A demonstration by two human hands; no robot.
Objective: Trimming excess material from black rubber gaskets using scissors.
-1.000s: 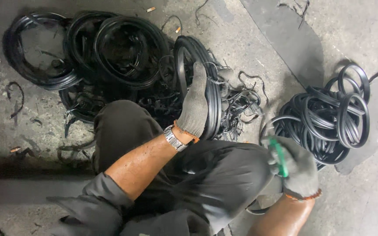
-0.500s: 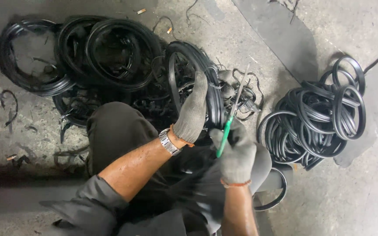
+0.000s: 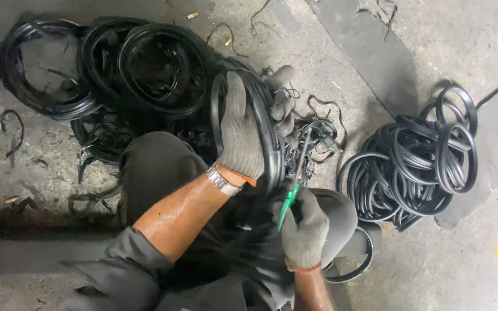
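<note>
Two gloved hands work over the person's lap in the head view, and the big black rubber ring (image 3: 260, 124) standing on its edge there is the thing to place everything by. Left hand (image 3: 238, 135) lies flat over the top of the ring and curls around it, gripping it tight. Right hand (image 3: 304, 227) sits just below the ring, closed in a fist around the green handle of a cutting tool (image 3: 294, 178). The thin metal blade points up and touches the ring's right side. A silver wristwatch (image 3: 221, 179) shows on the left arm, just below the ring.

Left of the ring and above it lies a heap of black rings (image 3: 116, 69) with loose scraps mixed in. Well to the right of the ring sits a second pile of rings (image 3: 416, 164) on the grey floor (image 3: 445, 265). One more ring (image 3: 355, 265) peeks out below, beside the right knee.

What could go wrong? I think the blade could slip off the bendy rubber and poke the left glove, since those fingers (image 3: 283, 109) sit so close above the tip. The ring could also twist or tip over if the left hand loosens
</note>
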